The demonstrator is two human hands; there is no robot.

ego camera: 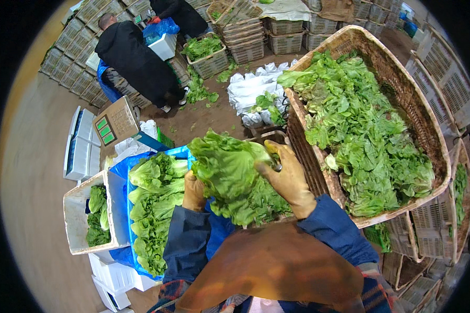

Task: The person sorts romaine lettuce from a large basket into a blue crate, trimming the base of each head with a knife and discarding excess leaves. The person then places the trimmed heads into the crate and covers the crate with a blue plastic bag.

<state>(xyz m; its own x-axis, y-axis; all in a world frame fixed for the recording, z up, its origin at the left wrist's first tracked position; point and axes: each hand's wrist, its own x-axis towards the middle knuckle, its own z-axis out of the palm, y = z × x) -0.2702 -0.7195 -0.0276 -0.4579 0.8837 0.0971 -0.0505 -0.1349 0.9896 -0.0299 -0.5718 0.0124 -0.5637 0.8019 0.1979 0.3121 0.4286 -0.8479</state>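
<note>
A head of leafy lettuce [229,168] is between my two gloved hands, in front of my brown apron. My left hand [194,191] grips its leaves at the left side. At its pale stem end is my right hand [291,176], curled around a small metal tool [277,166], probably a knife, mostly hidden by the fingers. To the left, lettuce heads [156,211] lie in rows in a box lined with blue plastic. On the right, a large dirty plastic crate [427,105] holds a heap of loose lettuce [356,129]. More leaves lie below my hands.
A digital scale [117,121] stands beyond the blue-lined box. A white foam box [72,223] with some greens is at the left. White wrapped bundles [250,92] lie on the floor ahead. Two people [137,62] work at the back left, among stacked crates [244,43].
</note>
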